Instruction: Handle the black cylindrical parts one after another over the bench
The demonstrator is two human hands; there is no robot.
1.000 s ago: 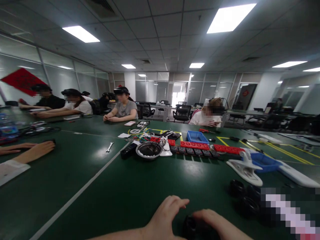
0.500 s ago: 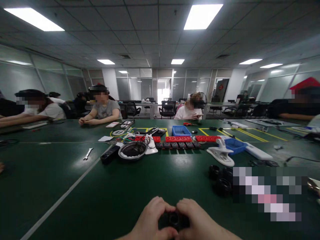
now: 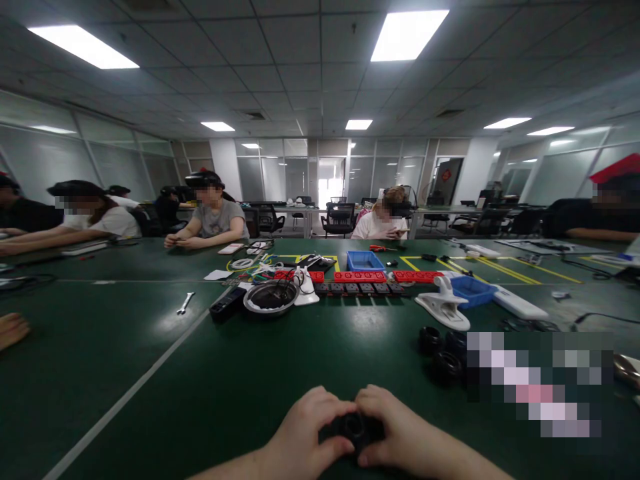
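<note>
Both of my hands meet at the near edge of the green table (image 3: 165,373). My left hand (image 3: 305,437) and my right hand (image 3: 395,433) are closed from either side on a small black round part (image 3: 354,427) with a hole in its middle. Fingers of both hands wrap around it and hide most of it. A few similar black round parts (image 3: 443,353) lie on the table to the right, a short way beyond my right hand.
Farther back stand a metal bowl (image 3: 271,297), red and black block rows (image 3: 365,283), two blue trays (image 3: 365,260), a white clamp (image 3: 443,308) and a wrench (image 3: 185,303). Several people sit around the far and left sides; another person's hand (image 3: 11,329) rests at left.
The view swung right and then steadied. My two hands came together around the black part, which now sits slightly higher in view between my fingers.
</note>
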